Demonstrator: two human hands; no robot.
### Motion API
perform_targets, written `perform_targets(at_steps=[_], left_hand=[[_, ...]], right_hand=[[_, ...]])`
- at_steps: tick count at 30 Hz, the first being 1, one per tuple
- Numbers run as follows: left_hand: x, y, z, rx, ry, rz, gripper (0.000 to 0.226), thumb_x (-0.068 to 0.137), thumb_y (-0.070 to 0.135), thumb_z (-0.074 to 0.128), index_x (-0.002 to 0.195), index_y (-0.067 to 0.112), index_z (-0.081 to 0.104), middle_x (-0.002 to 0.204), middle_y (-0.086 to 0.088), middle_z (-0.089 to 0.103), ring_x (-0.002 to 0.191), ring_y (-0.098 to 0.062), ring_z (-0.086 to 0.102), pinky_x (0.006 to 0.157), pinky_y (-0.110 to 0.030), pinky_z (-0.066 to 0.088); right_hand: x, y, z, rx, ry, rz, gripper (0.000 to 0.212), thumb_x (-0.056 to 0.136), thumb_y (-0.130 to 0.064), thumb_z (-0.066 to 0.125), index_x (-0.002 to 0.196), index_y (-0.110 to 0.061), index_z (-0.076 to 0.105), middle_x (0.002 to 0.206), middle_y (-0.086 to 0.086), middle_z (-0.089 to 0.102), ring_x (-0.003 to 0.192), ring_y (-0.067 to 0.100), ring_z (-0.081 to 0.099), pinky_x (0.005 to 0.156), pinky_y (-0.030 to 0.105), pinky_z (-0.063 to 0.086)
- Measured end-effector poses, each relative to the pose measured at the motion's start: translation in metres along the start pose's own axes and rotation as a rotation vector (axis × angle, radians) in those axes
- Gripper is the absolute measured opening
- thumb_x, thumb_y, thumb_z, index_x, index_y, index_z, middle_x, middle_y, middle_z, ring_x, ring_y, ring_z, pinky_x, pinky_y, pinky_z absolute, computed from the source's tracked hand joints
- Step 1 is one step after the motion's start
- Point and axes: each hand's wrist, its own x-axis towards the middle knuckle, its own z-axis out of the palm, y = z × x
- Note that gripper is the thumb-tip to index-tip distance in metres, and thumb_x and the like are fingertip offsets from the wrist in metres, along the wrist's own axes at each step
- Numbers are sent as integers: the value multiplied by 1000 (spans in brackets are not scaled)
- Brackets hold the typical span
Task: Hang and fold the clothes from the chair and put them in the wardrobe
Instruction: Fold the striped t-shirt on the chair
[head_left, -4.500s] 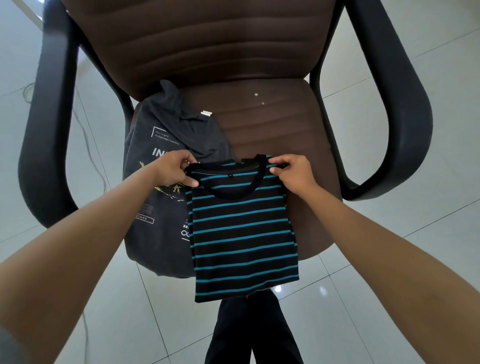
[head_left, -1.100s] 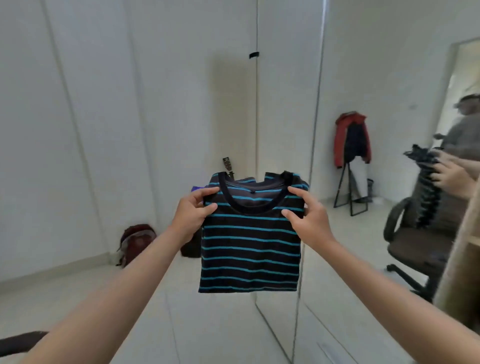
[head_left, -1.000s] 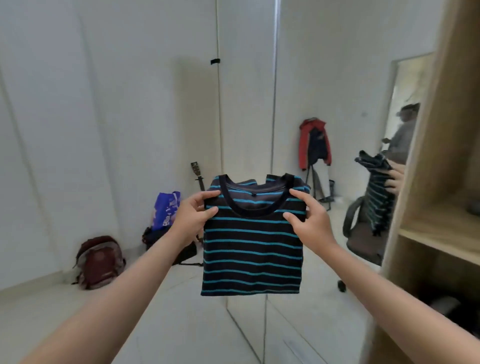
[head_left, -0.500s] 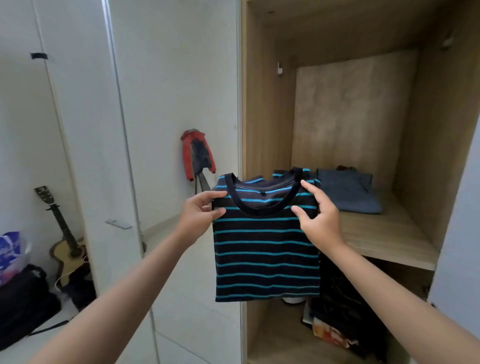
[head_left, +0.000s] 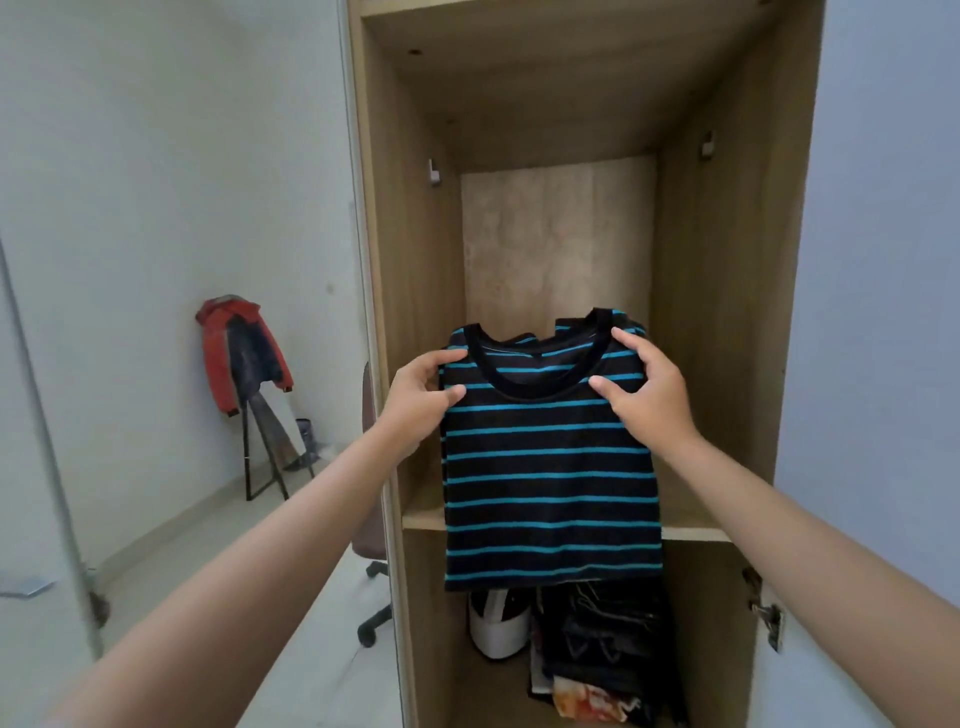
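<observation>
The folded shirt (head_left: 551, 467), black with blue stripes, hangs upright in the air in front of the open wardrobe (head_left: 727, 322), collar at the top and hem at the bottom, so its long axis runs up and down. Its striped front faces the camera. It covers the middle of the front edge of the wardrobe's shelf (head_left: 423, 517), and its hem hangs below that edge.

The compartment above the shelf shows bare wood walls and a pale back panel; the shirt hides most of the shelf surface. In the compartment below the shelf sit a white rounded object (head_left: 498, 631) toward the left and a pile of dark folded clothes (head_left: 608, 654) toward the right, with an orange patterned piece (head_left: 592, 701) at the front.

The left hand (head_left: 421, 402) pinches the shirt's left shoulder between thumb and curled fingers. The right hand (head_left: 649, 395) pinches the right shoulder the same way.
</observation>
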Motion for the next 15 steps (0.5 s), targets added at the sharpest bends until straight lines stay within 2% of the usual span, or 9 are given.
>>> perform_targets(at_steps=[3,6,10,15], left_hand=[[31,-7,11,-55,18,-39,42,87,1,59,119,29,59,126,6,53,111,-10,52,81,-21,51],[60,-22,27,-80,-8,-68,45,89,-2,55,122,28,58,132,2,51,120,-15,49,91,-27,49],[97,-54,47,-88,-58,-107,50,89,-9,50,128,22,56,136,-2,50,119,-14,50,82,-19,48],[132,-109,61,-67,-116,-251,58,87,-17,44,131,20,54,141,-3,45,124,-14,44,78,-17,48]], right_hand=[[26,11,4,-17,-10,63,61,81,-13,74,137,-20,49,140,-1,50,130,14,45,110,32,37],[48,32,8,8,14,164,61,80,-10,75,134,-21,52,137,0,51,128,15,47,103,25,38],[67,70,19,43,-11,300,60,79,-7,76,133,-21,54,137,0,51,127,17,47,99,25,40],[80,125,33,105,-112,446,58,78,-6,77,130,-20,56,138,4,50,126,21,48,102,32,44]])
